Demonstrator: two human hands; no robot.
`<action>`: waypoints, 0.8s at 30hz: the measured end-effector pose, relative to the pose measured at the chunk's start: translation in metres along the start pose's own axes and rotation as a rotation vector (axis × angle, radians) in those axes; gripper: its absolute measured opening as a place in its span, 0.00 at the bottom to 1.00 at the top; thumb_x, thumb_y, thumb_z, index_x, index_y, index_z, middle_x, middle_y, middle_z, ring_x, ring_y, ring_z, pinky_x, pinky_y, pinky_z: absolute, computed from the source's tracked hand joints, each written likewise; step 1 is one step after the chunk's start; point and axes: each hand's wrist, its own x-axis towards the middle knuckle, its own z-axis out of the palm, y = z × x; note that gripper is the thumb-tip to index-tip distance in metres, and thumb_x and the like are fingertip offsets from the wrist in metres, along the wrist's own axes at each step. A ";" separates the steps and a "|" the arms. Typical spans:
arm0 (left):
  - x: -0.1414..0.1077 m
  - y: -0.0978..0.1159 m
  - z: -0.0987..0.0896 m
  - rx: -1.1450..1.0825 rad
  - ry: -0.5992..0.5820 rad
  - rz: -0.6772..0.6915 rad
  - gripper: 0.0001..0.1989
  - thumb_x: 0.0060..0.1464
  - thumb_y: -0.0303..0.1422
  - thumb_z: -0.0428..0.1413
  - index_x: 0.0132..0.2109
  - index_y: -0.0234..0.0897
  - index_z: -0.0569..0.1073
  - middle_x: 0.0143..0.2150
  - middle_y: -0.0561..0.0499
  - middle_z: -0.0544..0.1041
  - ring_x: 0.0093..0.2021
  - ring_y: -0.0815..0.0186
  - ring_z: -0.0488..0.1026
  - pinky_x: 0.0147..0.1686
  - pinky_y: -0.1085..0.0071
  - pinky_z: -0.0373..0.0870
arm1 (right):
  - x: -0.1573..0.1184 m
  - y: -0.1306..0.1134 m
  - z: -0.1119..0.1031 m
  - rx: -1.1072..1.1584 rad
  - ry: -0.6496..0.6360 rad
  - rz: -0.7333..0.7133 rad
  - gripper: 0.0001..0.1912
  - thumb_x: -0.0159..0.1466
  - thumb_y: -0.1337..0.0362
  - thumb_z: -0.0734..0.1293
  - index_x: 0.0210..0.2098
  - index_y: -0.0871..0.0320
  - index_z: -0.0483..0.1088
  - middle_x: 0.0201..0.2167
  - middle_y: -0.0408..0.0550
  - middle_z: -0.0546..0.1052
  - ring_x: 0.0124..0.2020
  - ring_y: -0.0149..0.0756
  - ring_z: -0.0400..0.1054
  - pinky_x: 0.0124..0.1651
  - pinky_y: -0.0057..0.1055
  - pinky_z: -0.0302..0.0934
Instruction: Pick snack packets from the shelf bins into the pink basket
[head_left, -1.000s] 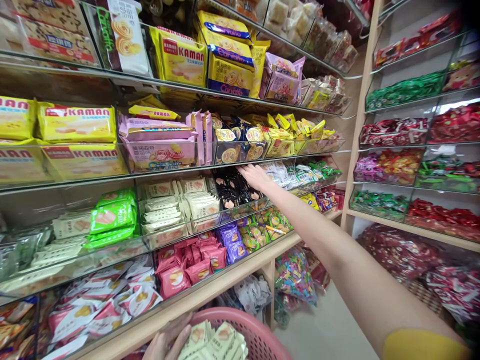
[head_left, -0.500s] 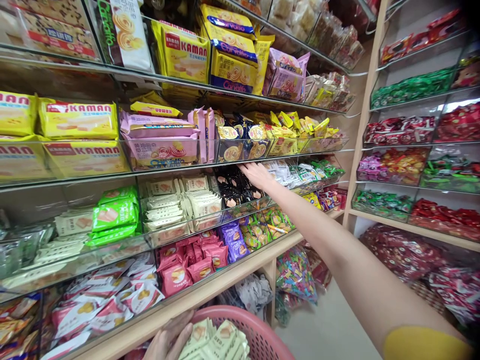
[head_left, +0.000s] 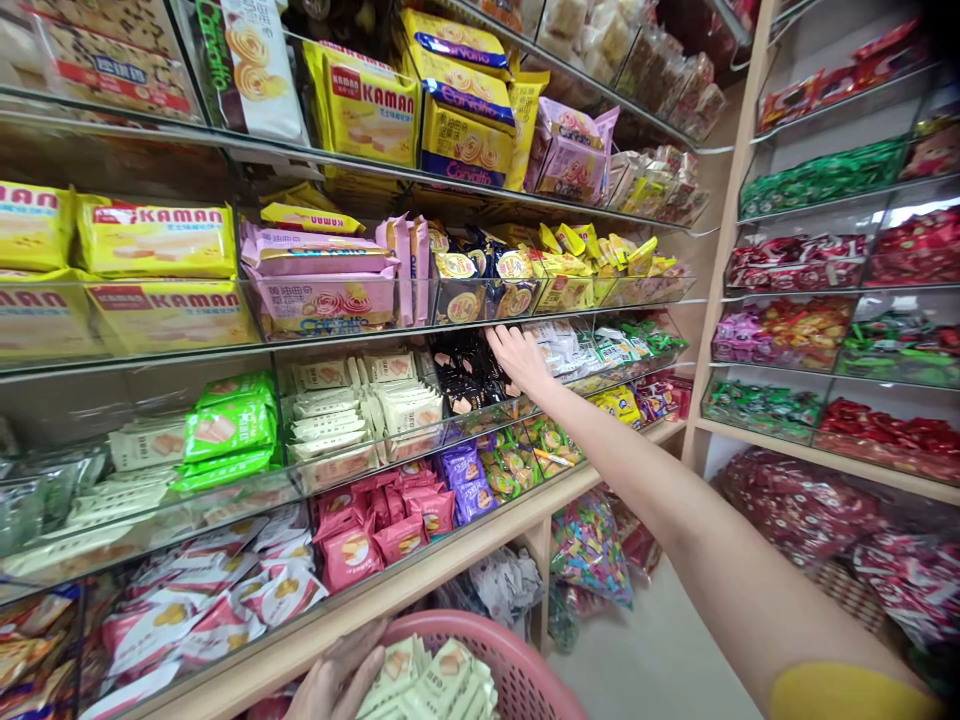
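My right hand (head_left: 519, 360) reaches into a clear shelf bin of small black snack packets (head_left: 465, 375). Its fingers stretch forward, slightly apart, over the packets; their tips lie partly in shadow, and no packet shows in them. At the bottom edge, my left hand (head_left: 337, 675) is closed at the left rim of a pink plastic basket (head_left: 525, 665), only partly in view. Pale green wafer packets (head_left: 442, 685) lie in the basket beside my left fingers.
Pale wafer packets (head_left: 409, 410) fill the bin left of the black ones; white packets (head_left: 559, 345) sit to the right. A glass shelf edge (head_left: 337, 340) runs just above my right hand. Below are red packets (head_left: 375, 520), purple packets (head_left: 469, 485) and a wooden ledge (head_left: 465, 555).
My right hand has shifted slightly to the right over the black packets. My left hand and the basket stay about where they were.
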 end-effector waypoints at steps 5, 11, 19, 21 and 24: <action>0.000 0.007 -0.002 0.016 -0.019 -0.022 0.23 0.58 0.46 0.51 0.55 0.42 0.74 0.56 0.50 0.74 0.59 0.56 0.69 0.59 0.60 0.65 | -0.004 0.000 0.001 0.000 0.004 0.037 0.23 0.67 0.74 0.46 0.58 0.64 0.59 0.52 0.65 0.68 0.47 0.50 0.60 0.40 0.39 0.53; 0.001 0.017 -0.005 -0.062 -0.042 -0.098 0.26 0.57 0.49 0.51 0.57 0.41 0.73 0.58 0.50 0.72 0.61 0.55 0.66 0.62 0.57 0.60 | -0.006 0.003 0.000 0.002 -0.033 0.045 0.20 0.66 0.75 0.48 0.50 0.63 0.65 0.49 0.65 0.69 0.45 0.49 0.61 0.41 0.40 0.54; 0.002 0.017 -0.007 -0.051 -0.114 -0.127 0.30 0.58 0.50 0.47 0.59 0.37 0.70 0.61 0.47 0.68 0.63 0.54 0.63 0.64 0.57 0.57 | -0.008 0.008 -0.004 -0.037 -0.047 0.021 0.16 0.66 0.75 0.50 0.46 0.62 0.65 0.45 0.61 0.71 0.42 0.46 0.64 0.39 0.37 0.53; 0.002 0.017 -0.007 -0.043 -0.118 -0.129 0.30 0.59 0.51 0.47 0.59 0.37 0.70 0.62 0.48 0.67 0.63 0.53 0.62 0.64 0.57 0.57 | -0.010 0.011 -0.008 -0.037 -0.046 0.013 0.15 0.66 0.75 0.51 0.45 0.63 0.65 0.44 0.61 0.71 0.42 0.46 0.64 0.40 0.37 0.52; 0.004 0.021 -0.008 -0.051 -0.118 -0.122 0.27 0.59 0.50 0.47 0.58 0.41 0.71 0.60 0.50 0.69 0.63 0.52 0.63 0.64 0.56 0.57 | -0.015 0.017 -0.015 -0.035 -0.045 0.005 0.14 0.66 0.73 0.53 0.46 0.64 0.65 0.44 0.62 0.71 0.42 0.48 0.64 0.40 0.38 0.53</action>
